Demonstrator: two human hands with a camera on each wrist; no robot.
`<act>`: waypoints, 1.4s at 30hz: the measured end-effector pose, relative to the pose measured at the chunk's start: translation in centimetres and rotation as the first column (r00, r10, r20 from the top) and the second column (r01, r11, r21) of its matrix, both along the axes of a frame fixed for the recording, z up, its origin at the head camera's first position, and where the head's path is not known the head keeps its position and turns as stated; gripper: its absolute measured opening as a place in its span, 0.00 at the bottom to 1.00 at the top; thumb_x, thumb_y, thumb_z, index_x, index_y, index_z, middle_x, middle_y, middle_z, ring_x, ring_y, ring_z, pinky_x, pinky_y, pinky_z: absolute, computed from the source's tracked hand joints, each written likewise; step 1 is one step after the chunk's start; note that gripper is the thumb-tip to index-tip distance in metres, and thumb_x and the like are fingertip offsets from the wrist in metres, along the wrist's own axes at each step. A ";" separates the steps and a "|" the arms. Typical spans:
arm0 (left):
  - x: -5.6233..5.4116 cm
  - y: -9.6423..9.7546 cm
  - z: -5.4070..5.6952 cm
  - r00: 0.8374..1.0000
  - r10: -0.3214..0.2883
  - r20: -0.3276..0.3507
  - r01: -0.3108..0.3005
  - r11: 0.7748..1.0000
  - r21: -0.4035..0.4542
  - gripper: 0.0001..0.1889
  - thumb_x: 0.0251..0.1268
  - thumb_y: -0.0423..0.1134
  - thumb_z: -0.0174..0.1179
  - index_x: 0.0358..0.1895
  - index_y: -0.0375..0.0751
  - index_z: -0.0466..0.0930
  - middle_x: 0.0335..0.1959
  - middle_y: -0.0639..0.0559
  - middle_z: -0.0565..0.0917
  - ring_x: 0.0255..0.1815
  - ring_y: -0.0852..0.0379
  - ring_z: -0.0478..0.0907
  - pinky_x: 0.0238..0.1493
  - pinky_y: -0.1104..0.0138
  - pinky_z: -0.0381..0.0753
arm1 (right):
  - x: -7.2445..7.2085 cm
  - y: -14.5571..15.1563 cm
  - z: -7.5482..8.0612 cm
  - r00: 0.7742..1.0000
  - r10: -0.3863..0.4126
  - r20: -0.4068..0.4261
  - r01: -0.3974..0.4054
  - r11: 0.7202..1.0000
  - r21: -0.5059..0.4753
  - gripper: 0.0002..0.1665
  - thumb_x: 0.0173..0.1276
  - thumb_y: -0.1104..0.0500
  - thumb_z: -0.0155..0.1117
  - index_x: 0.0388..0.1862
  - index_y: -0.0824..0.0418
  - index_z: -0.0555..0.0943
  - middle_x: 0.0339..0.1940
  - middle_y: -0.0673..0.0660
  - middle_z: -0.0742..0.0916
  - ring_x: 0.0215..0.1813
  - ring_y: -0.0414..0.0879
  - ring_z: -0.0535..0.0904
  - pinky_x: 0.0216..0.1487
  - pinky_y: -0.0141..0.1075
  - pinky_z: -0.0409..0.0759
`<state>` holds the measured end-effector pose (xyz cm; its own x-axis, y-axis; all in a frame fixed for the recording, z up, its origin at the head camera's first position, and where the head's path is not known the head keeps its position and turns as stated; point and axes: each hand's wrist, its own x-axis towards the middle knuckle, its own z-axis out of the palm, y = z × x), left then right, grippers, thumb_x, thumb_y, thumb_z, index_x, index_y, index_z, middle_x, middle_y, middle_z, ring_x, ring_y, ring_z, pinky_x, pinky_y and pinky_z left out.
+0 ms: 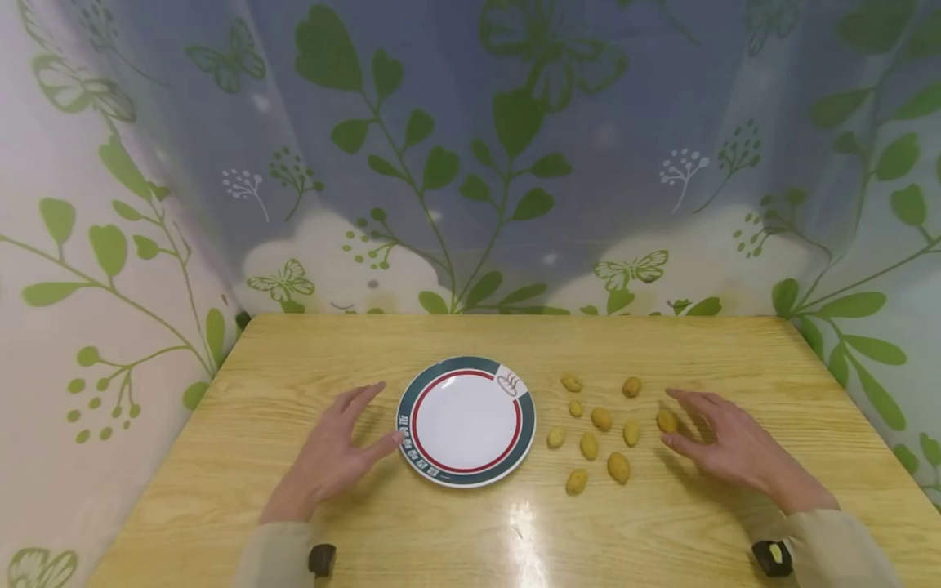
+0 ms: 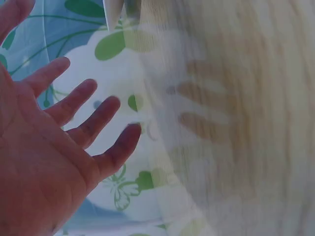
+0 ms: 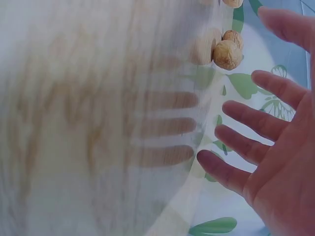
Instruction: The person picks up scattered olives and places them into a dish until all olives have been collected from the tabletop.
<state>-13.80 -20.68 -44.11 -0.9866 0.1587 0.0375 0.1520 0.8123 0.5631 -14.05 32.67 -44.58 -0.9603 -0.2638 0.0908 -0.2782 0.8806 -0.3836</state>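
Note:
A round white plate (image 1: 466, 420) with a dark teal rim and a red ring lies on the wooden table. My left hand (image 1: 334, 453) is just left of it, fingers spread; the thumb tip overlaps the rim in the head view, and I cannot tell if it touches. Right of the plate lie several tan, wrinkled walnuts (image 1: 589, 446). The rightmost walnut (image 1: 666, 420) appears between the thumb and fingers of my right hand (image 1: 735, 449), which does not grip it. In the right wrist view that hand (image 3: 275, 147) has straight, spread fingers, with walnuts (image 3: 227, 55) beyond it.
The wooden table (image 1: 331, 343) reaches back to a curtain (image 1: 456, 163) printed with green leaves and butterflies, which also hangs at both sides. A dark wrist device (image 1: 322, 560) sits at the left cuff, another wrist device (image 1: 772, 559) at the right.

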 end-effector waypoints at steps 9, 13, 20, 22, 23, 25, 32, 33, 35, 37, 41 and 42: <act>-0.9 0.9 0.2 0.992 -0.025 0.126 0.015 0.997 0.077 0.42 0.65 0.63 0.64 0.79 0.55 0.62 0.68 0.41 0.71 0.62 0.45 0.75 0.60 0.44 0.76 | -0.4 0.9 -0.5 0.999 0.006 -0.044 -0.011 0.993 -0.118 0.32 0.64 0.53 0.75 0.66 0.60 0.79 0.48 0.58 0.90 0.50 0.55 0.86 0.53 0.54 0.81; -1.1 1.1 0.0 0.984 -0.029 0.174 0.013 0.995 0.096 0.42 0.64 0.62 0.66 0.78 0.53 0.63 0.65 0.41 0.75 0.57 0.48 0.76 0.57 0.51 0.77 | -0.6 1.3 -0.5 1.000 -0.001 -0.004 0.000 0.986 -0.167 0.30 0.65 0.55 0.75 0.65 0.60 0.81 0.43 0.52 0.89 0.42 0.37 0.82 0.41 0.36 0.81; -1.9 1.2 -0.7 0.970 -0.032 0.240 -0.002 0.990 0.139 0.41 0.61 0.60 0.69 0.76 0.55 0.67 0.62 0.45 0.80 0.48 0.55 0.78 0.45 0.63 0.78 | -1.2 1.8 -0.5 0.996 0.046 0.075 -0.028 0.972 -0.233 0.29 0.65 0.59 0.74 0.65 0.62 0.80 0.41 0.53 0.89 0.38 0.29 0.79 0.38 0.32 0.79; -2.2 1.0 -0.9 0.966 -0.039 0.257 -0.004 0.986 0.166 0.40 0.61 0.59 0.69 0.76 0.55 0.67 0.61 0.46 0.81 0.48 0.55 0.79 0.44 0.64 0.78 | -1.4 1.9 -0.5 0.993 0.060 0.101 -0.034 0.970 -0.241 0.30 0.66 0.58 0.74 0.65 0.62 0.80 0.42 0.53 0.88 0.39 0.29 0.80 0.39 0.32 0.80; -2.3 0.9 -0.9 0.962 -0.046 0.270 -0.006 0.982 0.189 0.40 0.61 0.58 0.70 0.76 0.55 0.67 0.61 0.46 0.81 0.48 0.54 0.79 0.43 0.63 0.79 | -1.6 2.0 -0.5 0.991 0.069 0.114 -0.040 0.969 -0.245 0.29 0.66 0.58 0.73 0.66 0.63 0.79 0.42 0.53 0.88 0.39 0.30 0.80 0.39 0.32 0.80; -2.6 0.7 -1.0 0.952 -0.060 0.300 -0.016 0.969 0.246 0.40 0.61 0.54 0.71 0.76 0.54 0.67 0.60 0.45 0.80 0.47 0.54 0.79 0.41 0.63 0.81 | -1.8 2.1 -0.5 0.988 0.087 0.130 -0.053 0.967 -0.251 0.29 0.66 0.58 0.73 0.65 0.63 0.80 0.41 0.52 0.87 0.39 0.30 0.80 0.39 0.32 0.79; -3.1 0.7 -1.0 0.921 -0.121 0.370 -0.024 0.931 0.365 0.40 0.60 0.46 0.73 0.76 0.51 0.66 0.60 0.40 0.78 0.39 0.54 0.83 0.36 0.60 0.85 | -2.5 2.1 -0.7 0.976 0.129 0.173 -0.075 0.954 -0.289 0.29 0.65 0.59 0.74 0.64 0.64 0.80 0.38 0.51 0.84 0.35 0.32 0.77 0.35 0.31 0.76; -3.2 0.7 -1.0 0.918 -0.131 0.374 -0.018 0.929 0.370 0.40 0.61 0.46 0.73 0.76 0.50 0.66 0.60 0.40 0.78 0.38 0.54 0.84 0.36 0.60 0.85 | -2.6 2.0 -0.7 0.975 0.133 0.178 -0.077 0.954 -0.291 0.29 0.65 0.59 0.74 0.64 0.64 0.80 0.38 0.51 0.84 0.34 0.32 0.77 0.34 0.31 0.75; -3.3 0.8 -0.9 0.916 -0.144 0.375 -0.008 0.927 0.374 0.40 0.61 0.44 0.73 0.76 0.49 0.65 0.59 0.39 0.77 0.36 0.54 0.84 0.35 0.60 0.86 | -2.7 2.0 -0.7 0.973 0.138 0.186 -0.080 0.953 -0.291 0.29 0.65 0.58 0.74 0.64 0.63 0.80 0.39 0.51 0.84 0.34 0.32 0.76 0.34 0.31 0.74; -3.4 0.9 -0.9 0.915 -0.148 0.375 -0.003 0.928 0.374 0.41 0.60 0.44 0.74 0.76 0.48 0.65 0.59 0.38 0.77 0.36 0.54 0.84 0.35 0.60 0.85 | -2.7 1.9 -0.7 0.971 0.142 0.192 -0.081 0.952 -0.295 0.29 0.65 0.58 0.74 0.64 0.63 0.81 0.39 0.51 0.84 0.33 0.32 0.76 0.33 0.31 0.74; -3.7 1.0 -1.1 0.911 -0.156 0.382 0.002 0.927 0.375 0.42 0.59 0.44 0.75 0.76 0.49 0.64 0.60 0.38 0.77 0.36 0.54 0.84 0.35 0.61 0.85 | -2.7 1.9 -0.7 0.970 0.145 0.197 -0.081 0.950 -0.302 0.28 0.64 0.58 0.75 0.63 0.63 0.81 0.38 0.51 0.83 0.32 0.33 0.75 0.32 0.31 0.73; -3.8 1.0 -1.2 0.909 -0.155 0.386 -0.001 0.927 0.376 0.42 0.59 0.44 0.75 0.76 0.49 0.64 0.60 0.38 0.76 0.35 0.54 0.84 0.35 0.61 0.85 | -2.7 1.9 -0.7 0.970 0.145 0.197 -0.080 0.950 -0.303 0.28 0.64 0.58 0.75 0.63 0.63 0.81 0.38 0.51 0.83 0.32 0.33 0.75 0.32 0.31 0.73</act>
